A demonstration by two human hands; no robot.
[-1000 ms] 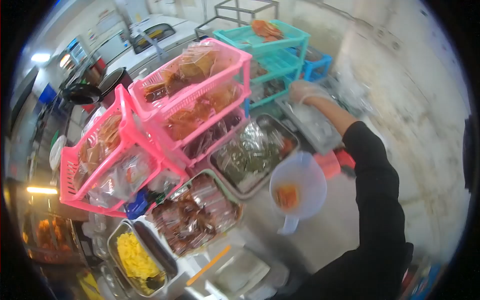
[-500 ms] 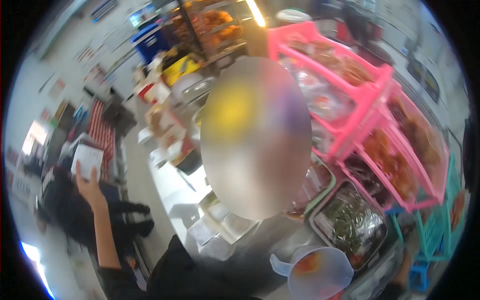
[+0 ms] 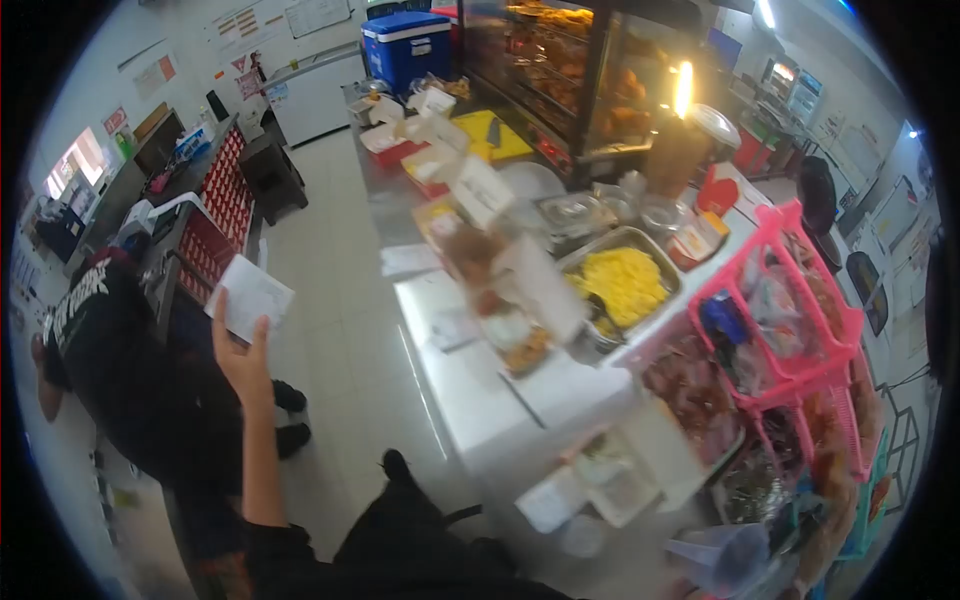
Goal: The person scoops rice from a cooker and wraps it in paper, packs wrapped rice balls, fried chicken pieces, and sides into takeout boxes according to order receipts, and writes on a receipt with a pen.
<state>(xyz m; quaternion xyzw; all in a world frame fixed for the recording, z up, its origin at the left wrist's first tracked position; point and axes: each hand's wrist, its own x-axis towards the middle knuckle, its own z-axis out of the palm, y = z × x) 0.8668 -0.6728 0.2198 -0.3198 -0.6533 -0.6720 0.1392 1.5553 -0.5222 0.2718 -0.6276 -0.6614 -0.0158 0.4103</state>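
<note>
So the white slip (image 3: 252, 297) looked like plain matt paper, and the takeaway boxes (image 3: 482, 190) were smooth, matt card. The pink baskets (image 3: 790, 378) were shiny moulded plastic, and the jug (image 3: 725, 560) seemed to be cloudy see-through plastic. The food tray (image 3: 674, 284) was smooth metal, the floor (image 3: 330, 240) kinda glossy, and the sleeve (image 3: 280, 560) dull black cloth.

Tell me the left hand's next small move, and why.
Perhaps swing the left hand in toward the white counter: it holds a white paper out to the side, away from the counter, while an open food box stands on that white top.
</note>
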